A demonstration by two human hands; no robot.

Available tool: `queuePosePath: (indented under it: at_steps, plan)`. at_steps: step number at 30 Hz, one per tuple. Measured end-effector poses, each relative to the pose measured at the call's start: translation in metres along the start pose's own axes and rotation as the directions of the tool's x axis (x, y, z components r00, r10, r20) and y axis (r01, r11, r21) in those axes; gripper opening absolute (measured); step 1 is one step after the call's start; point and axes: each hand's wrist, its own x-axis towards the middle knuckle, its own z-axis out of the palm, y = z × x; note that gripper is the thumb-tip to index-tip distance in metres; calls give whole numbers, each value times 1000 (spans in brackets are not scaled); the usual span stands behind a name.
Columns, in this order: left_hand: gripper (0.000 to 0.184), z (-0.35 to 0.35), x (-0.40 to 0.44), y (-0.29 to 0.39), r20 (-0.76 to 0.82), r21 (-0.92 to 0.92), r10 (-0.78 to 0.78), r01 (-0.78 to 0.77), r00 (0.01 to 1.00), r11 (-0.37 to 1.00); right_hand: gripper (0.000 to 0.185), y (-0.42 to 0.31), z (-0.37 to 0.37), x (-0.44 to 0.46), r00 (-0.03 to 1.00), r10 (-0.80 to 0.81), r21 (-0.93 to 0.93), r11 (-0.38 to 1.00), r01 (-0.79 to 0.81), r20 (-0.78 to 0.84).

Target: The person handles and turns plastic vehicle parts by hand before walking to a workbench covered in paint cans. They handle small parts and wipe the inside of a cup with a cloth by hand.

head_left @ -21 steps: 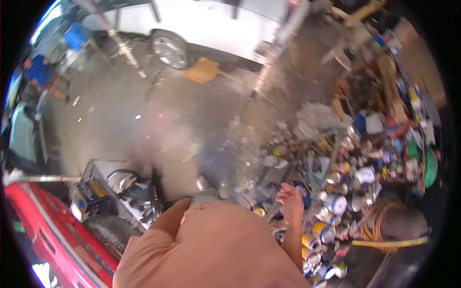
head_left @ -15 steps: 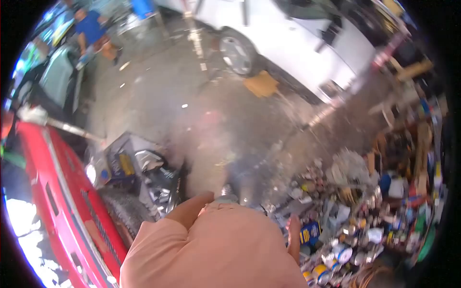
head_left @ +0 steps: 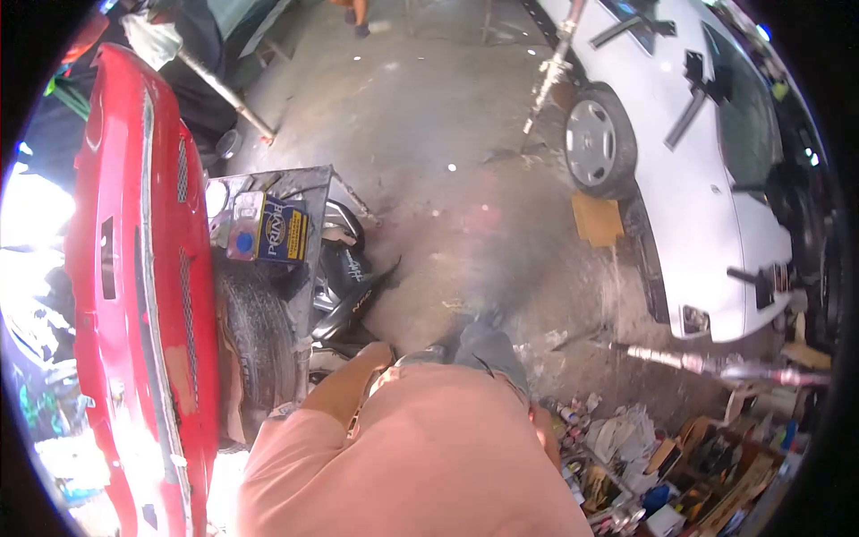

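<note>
My left hand (head_left: 379, 353) hangs by my waist at the end of a bent arm, its fingers too unclear to make out. Close to it lie dark motorcycle fairing parts (head_left: 344, 286), beside a worn tire (head_left: 259, 345). On the right, my right hand (head_left: 543, 428) shows only as a sliver against my side; my body hides its fingers. Nothing held is visible in either hand. A blue-and-yellow PRIME can (head_left: 283, 230) stands on a small metal table (head_left: 324, 183) ahead and left of me.
A red bumper (head_left: 170, 295) stands along my left. To the right are a white car (head_left: 693, 197), a piece of cardboard (head_left: 598, 219) and a pole (head_left: 707, 362). Piled clutter (head_left: 626, 447) covers the lower right. Another person's leg (head_left: 360, 16) shows at the top.
My view has swung left, so the car and clutter have shifted right in the picture. The red bumper and PRIME can show more clearly. My right hand is now more hidden by my side.
</note>
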Motion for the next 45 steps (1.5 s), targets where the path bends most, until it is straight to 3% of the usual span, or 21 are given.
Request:
queuePosePath:
  at_steps: [2,3,5,6,8,9,11,12,15,18,20,22,24,27,29,30,31,33,39,45]
  plan:
    - [28,32,5,-10,-37,-8,-48,48,998,999,32,-27,-11,39,999,14,-19,1000,-14,42]
    - [33,58,19,-20,-50,-396,-309,265,950,879,33,-43,-16,59,998,17,-17,1000,-16,59]
    - [38,73,25,-27,9,-342,-271,257,963,904,35,-74,-28,96,995,19,-19,1000,-18,99]
    - [39,39,9,-12,61,-418,-298,295,953,859,36,-88,-37,114,992,22,-21,1000,-20,121]
    - [40,8,11,1,215,-247,-220,271,952,930,38,-126,-61,145,986,29,-6,1000,-28,162]
    - [40,-5,13,10,241,-248,-214,274,946,929,40,-147,-77,160,983,34,6,999,-35,183]
    - [39,-43,34,19,177,-361,-240,289,955,887,43,-190,-111,193,980,26,-20,1000,-23,197]
    - [38,-65,47,21,127,-419,-264,293,956,859,44,-213,-127,223,988,-16,-201,978,47,152]
    - [36,-129,90,25,-24,-571,-328,257,944,780,34,-252,-153,307,1000,4,16,1000,-5,14]
    - [35,-165,131,13,-115,-688,-349,179,930,704,33,-312,-187,339,992,-76,-19,997,78,101]
    - [34,-187,154,10,-159,-798,-299,56,941,600,31,-335,-198,383,978,-181,-176,965,197,103]
    - [34,-216,151,13,-161,-568,-293,154,943,808,30,-358,-202,403,964,-243,-221,940,262,107]
    - [33,-249,154,21,-113,-576,-315,196,942,794,29,-386,-202,407,959,-266,-155,948,278,93]
    - [32,-287,165,20,-84,-585,-318,212,944,783,29,-397,-195,406,988,-118,-98,987,127,98]
    - [32,-310,176,10,-61,-587,-312,219,948,780,38,-378,-189,413,984,-105,-145,981,126,143]
    - [31,-321,182,4,-51,-585,-309,223,950,780,39,-369,-189,421,959,-127,-437,869,231,254]
    - [31,-328,194,-5,-42,-581,-304,225,952,783,40,-367,-189,424,921,-148,-656,661,364,362]
    - [30,-347,215,-27,-27,-580,-292,223,956,783,40,-385,-182,433,874,-85,-730,515,449,478]
    - [29,-438,277,-121,-17,-556,-251,200,968,807,40,-534,-154,515,944,15,-612,765,202,331]
    - [28,-579,306,-257,-128,-451,-229,149,965,880,40,-717,-117,582,976,-89,-376,913,161,200]
